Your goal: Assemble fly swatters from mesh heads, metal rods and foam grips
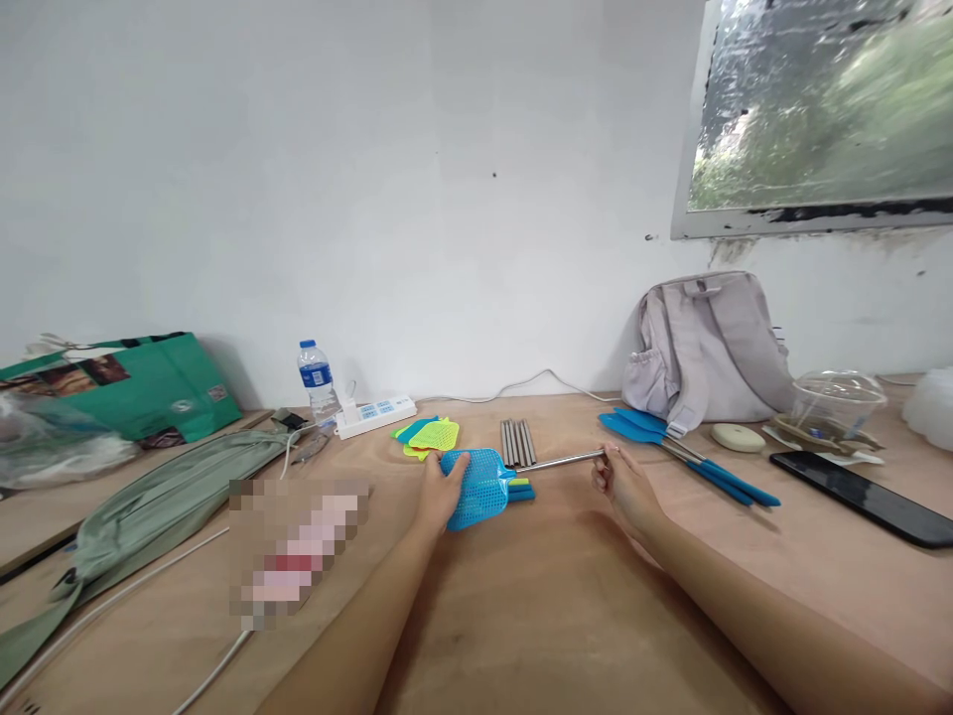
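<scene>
My left hand [445, 489] grips the blue mesh head of a fly swatter [480, 487] at its left edge. From the head a thin metal rod runs right to my right hand [623, 487], whose fingers are closed round the rod's far end. Behind the rod several metal tubes [519, 443] lie side by side on the table. Partly hidden behind the swatter head are blue and yellow-green handle grips [523, 493]. A small pile of yellow-green and blue swatter heads [428, 435] lies beyond my left hand. Right of my right hand rest blue swatters with blue handles [734, 481].
On the wooden table [521, 616], a water bottle [319, 382] and power strip [376, 415] stand back left, near a green bag [179, 387] and grey-green cloth [164, 492]. A backpack [707, 348], round case [737, 438], plastic cup [835, 402] and phone [864, 497] are at right.
</scene>
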The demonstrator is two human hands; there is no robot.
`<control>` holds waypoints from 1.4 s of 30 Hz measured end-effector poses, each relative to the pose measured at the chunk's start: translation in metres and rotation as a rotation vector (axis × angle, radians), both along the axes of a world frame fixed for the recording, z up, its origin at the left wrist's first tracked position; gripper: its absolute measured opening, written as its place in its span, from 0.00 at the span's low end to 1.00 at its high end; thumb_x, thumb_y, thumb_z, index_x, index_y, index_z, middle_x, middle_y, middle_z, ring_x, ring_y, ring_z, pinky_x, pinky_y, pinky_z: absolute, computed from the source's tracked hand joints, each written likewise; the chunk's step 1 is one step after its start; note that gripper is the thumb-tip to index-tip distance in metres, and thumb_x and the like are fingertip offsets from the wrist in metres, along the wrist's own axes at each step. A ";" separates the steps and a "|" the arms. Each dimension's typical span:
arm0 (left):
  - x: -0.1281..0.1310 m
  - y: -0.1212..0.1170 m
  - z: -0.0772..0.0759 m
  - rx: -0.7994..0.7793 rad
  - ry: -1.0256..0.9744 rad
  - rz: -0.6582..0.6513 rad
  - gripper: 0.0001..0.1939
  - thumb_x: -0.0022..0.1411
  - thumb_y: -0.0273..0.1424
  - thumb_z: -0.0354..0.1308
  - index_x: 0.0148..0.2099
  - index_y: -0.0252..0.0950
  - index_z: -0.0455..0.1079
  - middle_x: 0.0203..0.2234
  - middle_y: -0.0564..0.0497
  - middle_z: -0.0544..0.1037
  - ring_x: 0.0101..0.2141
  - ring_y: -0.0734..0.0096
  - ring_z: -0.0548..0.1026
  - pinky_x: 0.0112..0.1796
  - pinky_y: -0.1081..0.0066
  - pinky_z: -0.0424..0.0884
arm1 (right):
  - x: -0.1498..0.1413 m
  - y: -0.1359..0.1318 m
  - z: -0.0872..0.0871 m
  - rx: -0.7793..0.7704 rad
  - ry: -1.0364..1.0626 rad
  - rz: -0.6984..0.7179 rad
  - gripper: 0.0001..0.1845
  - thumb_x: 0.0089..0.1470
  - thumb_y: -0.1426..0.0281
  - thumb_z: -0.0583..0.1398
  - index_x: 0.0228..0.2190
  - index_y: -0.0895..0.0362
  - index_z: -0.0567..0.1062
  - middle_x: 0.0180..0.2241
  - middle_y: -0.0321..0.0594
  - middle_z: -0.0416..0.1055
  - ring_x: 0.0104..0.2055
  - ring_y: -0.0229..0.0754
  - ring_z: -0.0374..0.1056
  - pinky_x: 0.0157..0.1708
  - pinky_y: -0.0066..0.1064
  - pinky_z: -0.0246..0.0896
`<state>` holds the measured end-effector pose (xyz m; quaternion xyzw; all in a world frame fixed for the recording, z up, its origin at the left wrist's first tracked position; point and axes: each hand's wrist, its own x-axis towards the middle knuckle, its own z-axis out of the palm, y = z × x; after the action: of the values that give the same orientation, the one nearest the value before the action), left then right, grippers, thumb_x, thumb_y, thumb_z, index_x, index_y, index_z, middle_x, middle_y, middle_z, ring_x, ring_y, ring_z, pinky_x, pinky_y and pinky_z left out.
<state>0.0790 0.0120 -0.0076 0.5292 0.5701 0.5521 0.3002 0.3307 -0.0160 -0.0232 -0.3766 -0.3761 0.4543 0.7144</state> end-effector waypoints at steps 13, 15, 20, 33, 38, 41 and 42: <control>0.001 0.001 -0.001 -0.105 -0.097 0.005 0.10 0.49 0.35 0.54 0.33 0.38 0.59 0.27 0.53 0.68 0.31 0.68 0.68 0.32 0.70 0.64 | 0.007 0.005 -0.004 -0.066 -0.015 0.024 0.17 0.40 0.55 0.61 0.23 0.54 0.63 0.18 0.28 0.58 0.16 0.29 0.52 0.14 0.23 0.42; 0.002 0.000 -0.001 -0.121 -0.119 -0.013 0.08 0.48 0.33 0.54 0.33 0.38 0.60 0.26 0.54 0.68 0.30 0.69 0.69 0.30 0.72 0.64 | 0.007 0.005 -0.005 -0.069 -0.014 0.029 0.17 0.40 0.55 0.61 0.24 0.54 0.63 0.18 0.28 0.58 0.16 0.29 0.52 0.14 0.23 0.42; 0.004 -0.004 -0.001 -0.155 -0.160 -0.068 0.08 0.47 0.32 0.54 0.32 0.39 0.61 0.24 0.55 0.69 0.28 0.70 0.69 0.27 0.73 0.64 | 0.008 0.007 -0.006 -0.077 -0.027 0.024 0.18 0.39 0.54 0.61 0.24 0.54 0.64 0.18 0.28 0.58 0.16 0.29 0.52 0.14 0.23 0.42; 0.006 -0.014 0.010 -0.098 -0.454 -0.302 0.29 0.33 0.31 0.68 0.40 0.38 0.60 0.32 0.50 0.73 0.33 0.66 0.73 0.33 0.67 0.71 | 0.017 0.004 0.004 0.089 -0.177 -0.041 0.19 0.42 0.52 0.59 0.23 0.55 0.64 0.20 0.29 0.58 0.17 0.30 0.52 0.16 0.26 0.45; 0.005 -0.023 0.019 -0.197 -0.560 -0.412 0.27 0.32 0.35 0.69 0.37 0.35 0.65 0.32 0.47 0.76 0.33 0.61 0.75 0.35 0.62 0.71 | 0.017 0.000 0.008 0.109 -0.182 0.034 0.18 0.42 0.52 0.59 0.23 0.54 0.66 0.19 0.30 0.59 0.18 0.31 0.53 0.17 0.27 0.47; 0.004 -0.031 0.024 -0.244 -0.557 -0.558 0.29 0.33 0.35 0.69 0.41 0.35 0.67 0.33 0.46 0.76 0.33 0.59 0.75 0.34 0.60 0.71 | 0.014 -0.003 0.012 0.084 -0.181 0.161 0.18 0.40 0.52 0.61 0.23 0.54 0.67 0.18 0.30 0.59 0.19 0.32 0.54 0.18 0.27 0.49; 0.005 -0.034 0.025 -0.249 -0.533 -0.619 0.30 0.32 0.34 0.69 0.42 0.36 0.67 0.34 0.46 0.77 0.34 0.58 0.75 0.34 0.61 0.71 | 0.013 -0.004 0.013 0.073 -0.175 0.205 0.18 0.40 0.53 0.61 0.22 0.55 0.68 0.18 0.30 0.58 0.19 0.32 0.54 0.18 0.27 0.49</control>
<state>0.0842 -0.0222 0.0170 0.4740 0.3491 0.4801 0.6503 0.3438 -0.0202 -0.0099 -0.3480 -0.4899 0.4762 0.6420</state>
